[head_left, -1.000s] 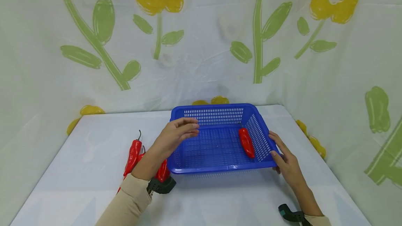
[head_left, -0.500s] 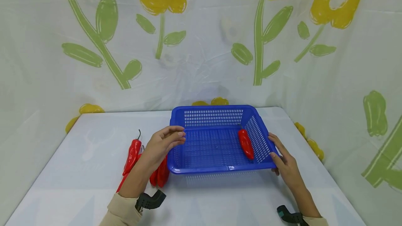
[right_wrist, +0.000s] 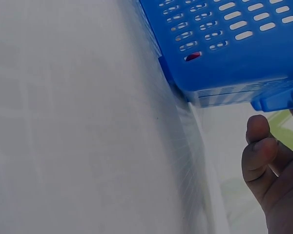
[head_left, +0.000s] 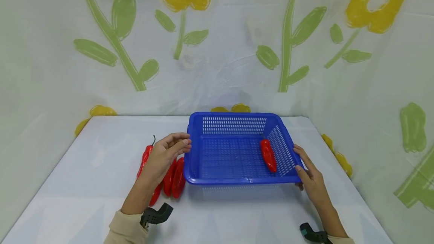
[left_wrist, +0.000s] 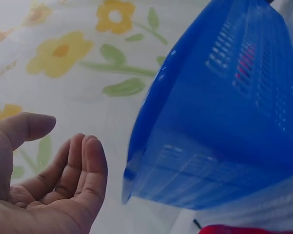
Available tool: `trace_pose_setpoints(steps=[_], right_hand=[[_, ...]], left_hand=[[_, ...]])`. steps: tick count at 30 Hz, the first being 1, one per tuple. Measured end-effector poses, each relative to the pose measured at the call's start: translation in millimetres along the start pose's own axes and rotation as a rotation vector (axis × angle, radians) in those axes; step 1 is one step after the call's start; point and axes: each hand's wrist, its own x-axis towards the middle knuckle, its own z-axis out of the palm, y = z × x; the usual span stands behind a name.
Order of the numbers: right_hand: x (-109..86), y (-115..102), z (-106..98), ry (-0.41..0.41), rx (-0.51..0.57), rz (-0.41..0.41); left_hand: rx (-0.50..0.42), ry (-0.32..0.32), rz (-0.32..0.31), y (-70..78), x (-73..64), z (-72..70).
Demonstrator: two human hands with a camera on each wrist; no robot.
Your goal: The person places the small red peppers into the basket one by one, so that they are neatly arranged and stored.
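A blue plastic basket point(head_left: 237, 180) with slotted walls stands on the table; one red chili pepper point(head_left: 268, 155) lies inside near its right wall. My right hand point(head_left: 313, 183) grips the right rim, thumb on top. In the right wrist view, curled fingers point(right_wrist: 259, 156) show just under the basket's edge point(right_wrist: 278, 100). My left hand point(head_left: 164, 159), loosely bent and holding nothing, hovers beside the left rim. The left wrist view shows a gap between its fingers point(left_wrist: 93, 170) and the basket point(left_wrist: 200, 126). Several red chili peppers point(head_left: 178, 178) lie beneath that hand, partly hidden.
The white table point(head_left: 237, 217) reaches back to a flower-printed cloth point(head_left: 234, 74), which also hangs along both sides. Beige sleeves and a dark wrist-worn device point(head_left: 156, 214) sit behind the left hand, and another device point(head_left: 313, 232) behind the right.
My left hand has drawn back leftward from over the basket to beside its left rim, above the loose peppers. The right hand keeps its hold on the basket, and the view has shifted slightly.
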Motion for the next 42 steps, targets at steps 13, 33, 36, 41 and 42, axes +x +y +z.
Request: trace_pose_setpoints(steps=[13,33,36,41,42], right_hand=[[0.4,-3,-2,-0.013,-0.002,-0.001],[-0.8,-9,0,-0.008,-0.044,0.052],[-1.0,-9,-1,-0.007,-0.049,0.055],[-2.2,-9,-1,-0.002,-0.056,0.058],[-2.5,-8,0,-0.002,-0.055,0.060]], left_hand=[[0.076,0.131,-0.001,3.2,-2.0,-41.9],[0.170,0.281,-0.023,-1.3,-10.9,-92.7],[0.205,0.302,-0.066,-3.7,-11.3,-95.0],[0.257,0.349,-0.117,-9.0,-9.1,-100.2],[0.267,0.353,-0.126,-10.1,-8.7,-101.4]])
